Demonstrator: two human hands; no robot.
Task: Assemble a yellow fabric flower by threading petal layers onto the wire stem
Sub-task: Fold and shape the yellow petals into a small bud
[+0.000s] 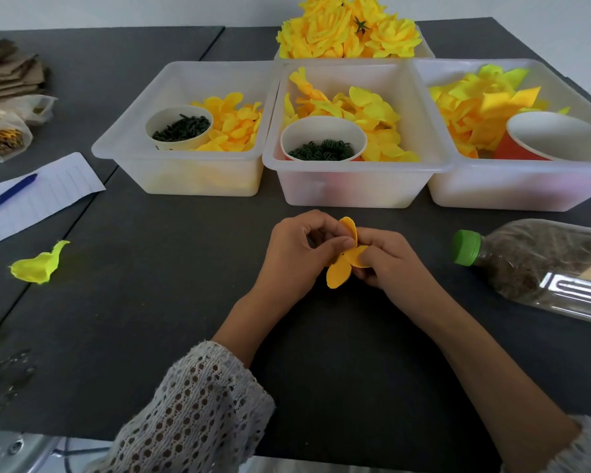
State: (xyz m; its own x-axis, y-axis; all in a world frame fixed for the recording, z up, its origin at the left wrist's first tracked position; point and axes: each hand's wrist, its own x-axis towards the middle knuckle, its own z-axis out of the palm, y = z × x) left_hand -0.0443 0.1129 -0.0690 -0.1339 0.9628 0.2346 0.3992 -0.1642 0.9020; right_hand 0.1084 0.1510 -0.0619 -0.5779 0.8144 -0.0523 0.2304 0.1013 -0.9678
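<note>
Petal layer (342,259), yellow-orange, is held just above the dark table (151,268) between both hands: it is pinched at its left face by the left hand (299,254) and at its right side by the right hand's (389,261) curled fingers, in front of the middle bin (352,186).

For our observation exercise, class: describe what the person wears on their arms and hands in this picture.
Both hands, the left hand and the right hand, are bare: no gloves, and no rings or watch can be seen. The forearms are uncovered. The left sleeve is a pale, whitish open-knit fabric with a net of small holes, pushed up the arm. A matching right sleeve shows at the frame's corner.
</note>
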